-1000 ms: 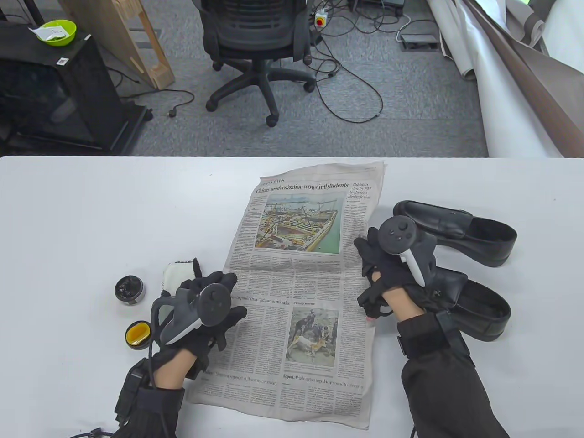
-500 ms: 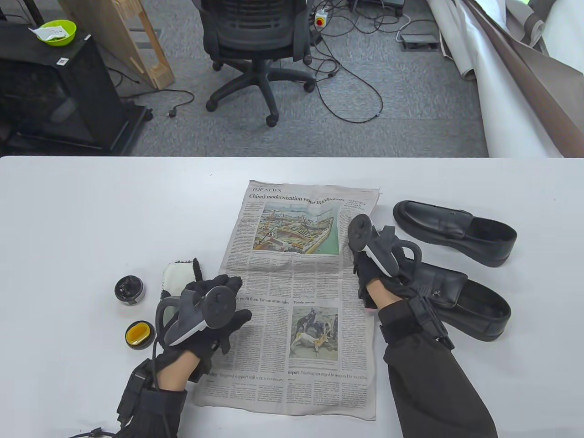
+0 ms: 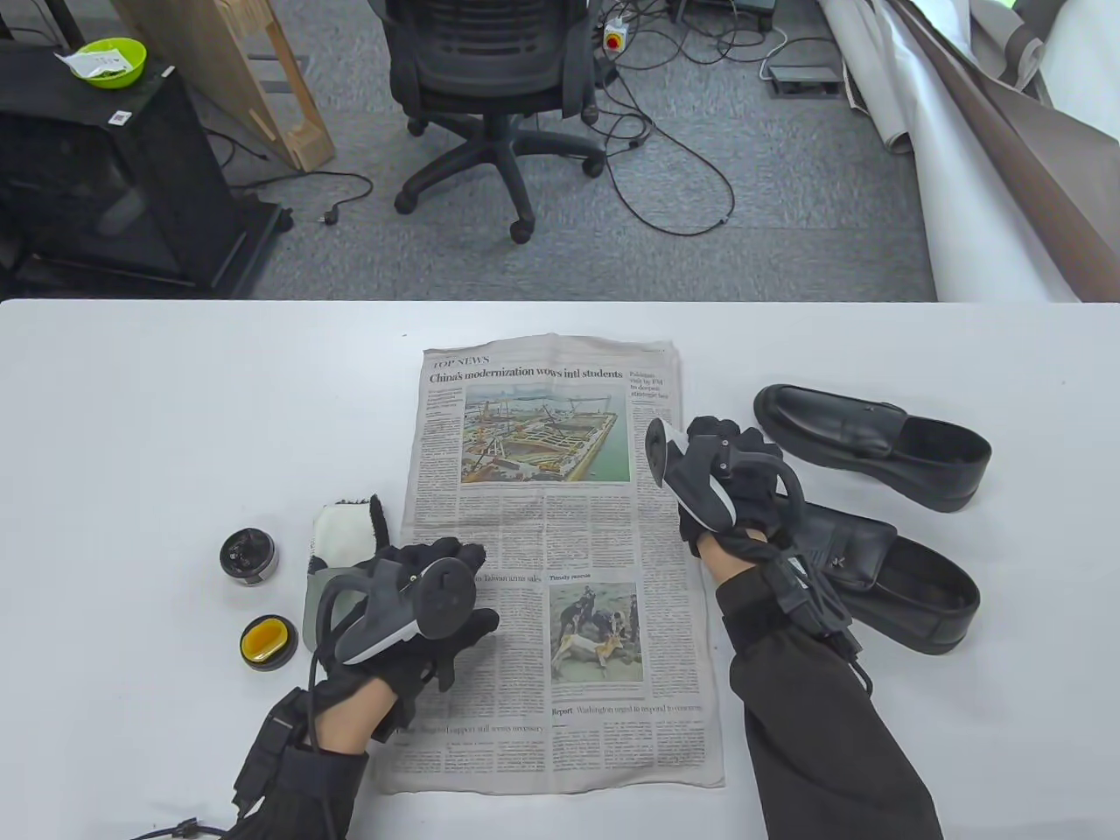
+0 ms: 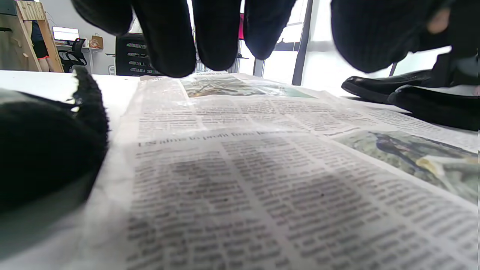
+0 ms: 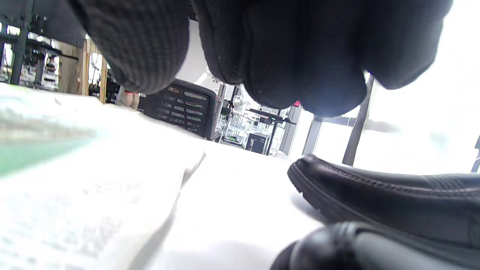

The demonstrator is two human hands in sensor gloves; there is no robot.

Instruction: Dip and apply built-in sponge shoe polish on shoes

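A newspaper (image 3: 560, 542) lies flat in the middle of the table; it also fills the left wrist view (image 4: 262, 180). Two black loafers lie to its right, one farther (image 3: 875, 437) and one nearer (image 3: 901, 577). An open polish tin (image 3: 249, 556) and its lid with a yellow sponge (image 3: 269, 641) sit at the left. My left hand (image 3: 468, 591) rests open on the paper's left edge. My right hand (image 3: 713, 437) hovers just off the paper's right edge, by the nearer loafer's toe. Its fingers (image 5: 285, 56) are loosely curled and hold nothing.
A white and black cloth (image 3: 346, 529) lies between the tin and the newspaper, partly under my left hand. The table's far edge (image 3: 560, 302) borders a floor with an office chair (image 3: 490, 79) and cables.
The newspaper has slid left and now lies flat and straight. My right hand has let go of its right edge and turned toward the shoes. My left hand shifted slightly right.
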